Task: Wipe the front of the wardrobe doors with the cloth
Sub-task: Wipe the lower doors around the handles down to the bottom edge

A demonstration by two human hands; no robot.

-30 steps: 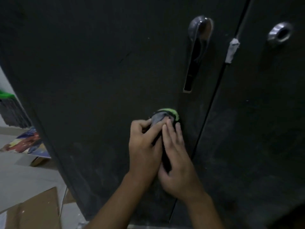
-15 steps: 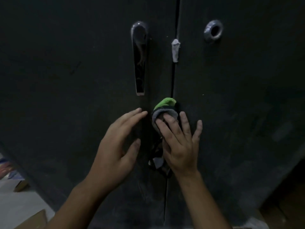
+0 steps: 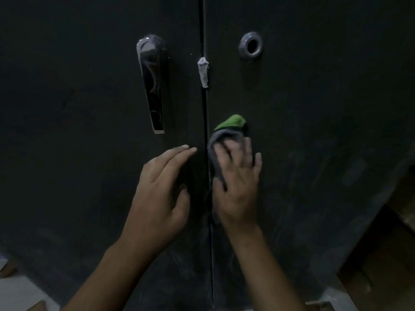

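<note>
— Where is the grey and green folded cloth (image 3: 224, 133) seen?
— It is pressed flat against the dark right wardrobe door (image 3: 325, 108), just beside the gap between the doors. It is covered by the right hand (image 3: 238, 182), whose fingers (image 3: 248, 151) are spread out straight.
— And the left hand (image 3: 161, 194)?
— It is held at the dark left wardrobe door (image 3: 78, 108), below the long chrome handle (image 3: 152, 86). Its fingers are kept straight and close together, and nothing is held. Whether the door is touched cannot be told.
</note>
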